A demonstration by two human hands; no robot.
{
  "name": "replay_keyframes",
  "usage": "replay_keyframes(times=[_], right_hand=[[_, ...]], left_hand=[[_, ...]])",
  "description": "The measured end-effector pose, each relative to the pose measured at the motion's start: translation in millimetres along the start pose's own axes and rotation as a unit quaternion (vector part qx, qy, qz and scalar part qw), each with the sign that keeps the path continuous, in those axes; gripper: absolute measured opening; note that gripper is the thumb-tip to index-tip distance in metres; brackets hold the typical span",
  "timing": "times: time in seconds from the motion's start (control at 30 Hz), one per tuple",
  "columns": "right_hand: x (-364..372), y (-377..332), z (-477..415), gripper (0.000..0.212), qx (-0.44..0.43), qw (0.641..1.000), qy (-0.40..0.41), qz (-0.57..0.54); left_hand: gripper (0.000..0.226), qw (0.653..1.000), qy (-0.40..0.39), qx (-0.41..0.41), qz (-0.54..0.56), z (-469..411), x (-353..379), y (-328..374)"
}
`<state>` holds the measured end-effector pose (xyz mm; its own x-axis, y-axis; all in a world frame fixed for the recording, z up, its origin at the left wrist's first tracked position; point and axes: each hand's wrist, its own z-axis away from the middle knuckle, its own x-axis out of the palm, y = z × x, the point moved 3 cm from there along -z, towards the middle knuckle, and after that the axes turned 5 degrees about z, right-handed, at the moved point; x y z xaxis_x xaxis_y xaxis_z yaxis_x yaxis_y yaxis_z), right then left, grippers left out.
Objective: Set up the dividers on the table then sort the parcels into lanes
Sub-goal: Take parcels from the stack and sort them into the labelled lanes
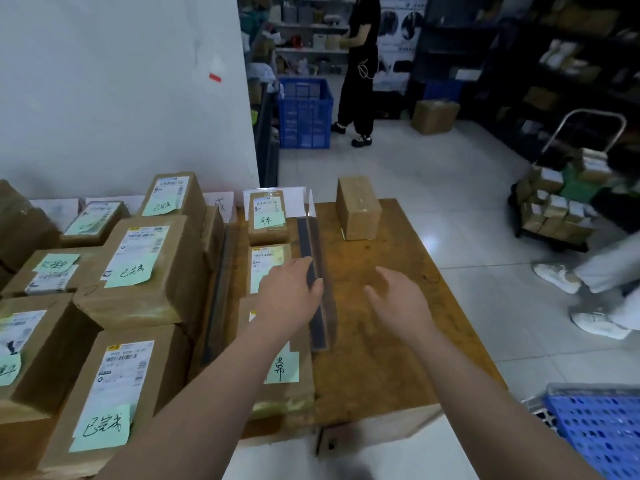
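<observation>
1. A dark divider (313, 244) stands on edge on the wooden table (381, 358). Its long axis runs from the near edge away toward the wall, and its far end tilts slightly left.
2. The left hand (291, 296) grips the strip about midway along. Its fingers (316, 284) are pressed together and curled over the top edge; I cannot see the thumb.
3. The right hand (398, 303) hovers just to the right of those fingers, touching nothing. Its own fingers (384, 275) are loosely spread and half bent, with the palm facing the divider.
4. Directly left of the gripping fingers and under the wrist, labelled parcels (268, 216) lie in a single file alongside the strip.
5. Further left, a second divider (218, 292) runs along the same line, with stacked boxes (138, 271) bearing green notes beyond it.
6. Ahead and to the right of the fingertips, a lone parcel (358, 207) sits near the table's far edge.
7. Well beyond, a person in black (360, 64) stands beside a blue crate (304, 112), and a loaded trolley (554, 209) waits to the right.
</observation>
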<state>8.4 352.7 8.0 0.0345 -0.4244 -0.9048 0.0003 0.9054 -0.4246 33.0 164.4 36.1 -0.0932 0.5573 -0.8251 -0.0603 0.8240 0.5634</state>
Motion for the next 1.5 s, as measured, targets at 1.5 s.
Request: replay_keyframes(times=[1.5], right_hand=[[28,155,-268,0.041,0.107,0.920,-0.184,-0.330]], left_hand=[[0.024,0.715,-0.016,-0.369,0.594,-228,210,62]])
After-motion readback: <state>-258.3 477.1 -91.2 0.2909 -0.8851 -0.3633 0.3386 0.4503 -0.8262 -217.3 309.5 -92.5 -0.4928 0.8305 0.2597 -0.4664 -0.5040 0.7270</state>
